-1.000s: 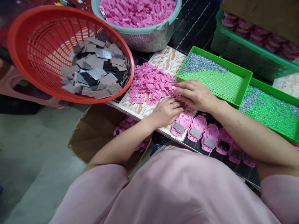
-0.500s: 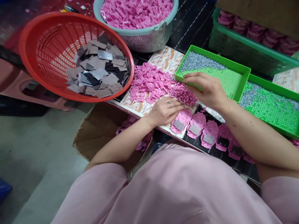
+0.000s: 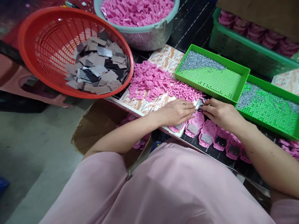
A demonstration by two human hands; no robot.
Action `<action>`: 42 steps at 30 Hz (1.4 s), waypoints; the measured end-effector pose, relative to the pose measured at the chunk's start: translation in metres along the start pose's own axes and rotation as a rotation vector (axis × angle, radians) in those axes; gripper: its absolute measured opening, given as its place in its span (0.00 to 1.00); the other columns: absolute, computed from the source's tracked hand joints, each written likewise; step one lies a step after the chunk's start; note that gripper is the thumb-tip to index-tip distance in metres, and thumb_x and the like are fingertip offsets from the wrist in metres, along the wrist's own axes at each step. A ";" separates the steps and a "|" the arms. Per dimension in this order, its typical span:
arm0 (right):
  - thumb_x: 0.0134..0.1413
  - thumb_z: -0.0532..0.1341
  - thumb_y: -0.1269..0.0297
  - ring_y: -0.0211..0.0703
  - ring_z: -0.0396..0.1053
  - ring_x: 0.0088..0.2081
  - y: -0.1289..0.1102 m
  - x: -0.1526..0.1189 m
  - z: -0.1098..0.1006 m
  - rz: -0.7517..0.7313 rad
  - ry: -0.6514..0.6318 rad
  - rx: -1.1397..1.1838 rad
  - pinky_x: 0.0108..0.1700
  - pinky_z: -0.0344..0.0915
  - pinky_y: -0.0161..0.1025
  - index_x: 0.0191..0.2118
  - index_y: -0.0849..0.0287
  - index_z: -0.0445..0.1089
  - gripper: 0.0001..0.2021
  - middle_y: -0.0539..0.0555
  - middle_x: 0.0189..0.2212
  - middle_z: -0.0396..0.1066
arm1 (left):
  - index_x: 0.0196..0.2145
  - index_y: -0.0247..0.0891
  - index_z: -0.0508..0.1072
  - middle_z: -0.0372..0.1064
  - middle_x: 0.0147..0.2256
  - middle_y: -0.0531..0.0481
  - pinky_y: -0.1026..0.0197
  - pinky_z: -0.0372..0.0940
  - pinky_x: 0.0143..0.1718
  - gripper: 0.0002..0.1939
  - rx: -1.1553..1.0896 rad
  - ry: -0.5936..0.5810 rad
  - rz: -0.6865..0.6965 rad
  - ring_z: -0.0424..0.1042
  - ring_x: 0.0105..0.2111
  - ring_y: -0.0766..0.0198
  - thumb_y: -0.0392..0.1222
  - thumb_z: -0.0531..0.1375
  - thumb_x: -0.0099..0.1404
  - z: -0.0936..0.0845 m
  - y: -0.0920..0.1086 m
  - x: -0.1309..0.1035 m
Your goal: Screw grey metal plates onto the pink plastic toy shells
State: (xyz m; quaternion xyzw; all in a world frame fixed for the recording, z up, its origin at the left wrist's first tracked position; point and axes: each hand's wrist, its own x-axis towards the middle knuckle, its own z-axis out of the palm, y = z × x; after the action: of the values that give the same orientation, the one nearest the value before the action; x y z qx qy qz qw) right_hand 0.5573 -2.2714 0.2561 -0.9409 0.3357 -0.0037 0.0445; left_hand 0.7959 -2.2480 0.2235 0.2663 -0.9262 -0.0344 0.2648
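My left hand (image 3: 181,112) is low over the table edge, its fingers closed together and pointing right. Facing it, my right hand (image 3: 218,112) has its fingers drawn into a pinch. A small silvery patch (image 3: 199,105) shows between the fingertips; what the fingers hold is too small to make out. Just below the hands runs a row of pink plastic casings (image 3: 207,133), several with a grey metal plate fitted. Small pink pegs (image 3: 185,91) lie heaped right behind my left hand, beside a pile of flat pink plastic parts (image 3: 151,81).
Two green trays, a nearer-centre one (image 3: 243,88) and one at right (image 3: 268,115), contain small metal screws. A red basket (image 3: 77,91) of metal plates stands left. Behind are a pale tub (image 3: 144,39) of pink parts and a green crate (image 3: 245,49). A cardboard box (image 3: 85,133) sits below.
My right hand has come down from the edge of the nearer-centre green tray to the row of casings. My left hand has shifted right, so both hands now meet at the fingertips.
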 end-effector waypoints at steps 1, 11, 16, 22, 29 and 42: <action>0.64 0.53 0.64 0.47 0.74 0.41 -0.001 0.002 0.001 0.002 -0.023 -0.019 0.34 0.70 0.40 0.46 0.61 0.74 0.14 0.59 0.45 0.73 | 0.47 0.29 0.75 0.75 0.47 0.40 0.54 0.69 0.49 0.15 0.012 0.001 0.000 0.74 0.48 0.59 0.40 0.52 0.71 0.000 0.001 0.001; 0.56 0.62 0.56 0.38 0.73 0.27 -0.006 0.005 -0.020 0.281 0.246 0.579 0.30 0.68 0.36 0.39 0.58 0.75 0.11 0.52 0.29 0.76 | 0.59 0.34 0.66 0.61 0.61 0.41 0.49 0.57 0.61 0.26 0.062 -0.192 -0.053 0.60 0.62 0.53 0.53 0.52 0.71 0.002 0.056 -0.042; 0.48 0.67 0.52 0.37 0.71 0.28 -0.022 0.026 -0.013 0.319 -0.031 1.001 0.31 0.66 0.36 0.36 0.57 0.77 0.14 0.52 0.30 0.77 | 0.58 0.35 0.68 0.66 0.58 0.44 0.52 0.60 0.60 0.23 0.108 -0.143 -0.038 0.64 0.59 0.56 0.50 0.50 0.73 0.007 0.066 -0.052; 0.53 0.62 0.57 0.37 0.70 0.27 -0.035 0.049 0.004 0.281 -0.100 0.758 0.33 0.63 0.38 0.32 0.58 0.77 0.10 0.52 0.27 0.77 | 0.52 0.33 0.73 0.73 0.51 0.45 0.54 0.64 0.56 0.20 0.133 -0.003 -0.031 0.71 0.54 0.56 0.48 0.52 0.72 0.009 0.067 -0.050; 0.53 0.62 0.63 0.37 0.69 0.27 -0.045 0.060 0.002 0.232 -0.123 0.540 0.34 0.61 0.37 0.30 0.58 0.76 0.07 0.52 0.27 0.76 | 0.52 0.34 0.74 0.74 0.50 0.44 0.55 0.65 0.56 0.20 0.129 0.016 -0.006 0.71 0.53 0.57 0.49 0.53 0.72 0.011 0.064 -0.049; 0.49 0.67 0.62 0.33 0.66 0.24 -0.045 0.060 0.008 0.254 -0.067 0.671 0.30 0.60 0.34 0.31 0.58 0.76 0.06 0.49 0.24 0.74 | 0.53 0.35 0.73 0.72 0.52 0.44 0.54 0.65 0.56 0.20 0.103 -0.008 -0.011 0.70 0.54 0.57 0.49 0.53 0.72 0.009 0.063 -0.051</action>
State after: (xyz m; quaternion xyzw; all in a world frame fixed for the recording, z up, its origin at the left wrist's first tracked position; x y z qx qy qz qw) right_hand 0.6321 -2.2738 0.2511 -0.8242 0.4284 -0.0775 0.3622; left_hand 0.7979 -2.1683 0.2043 0.2847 -0.9262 0.0107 0.2468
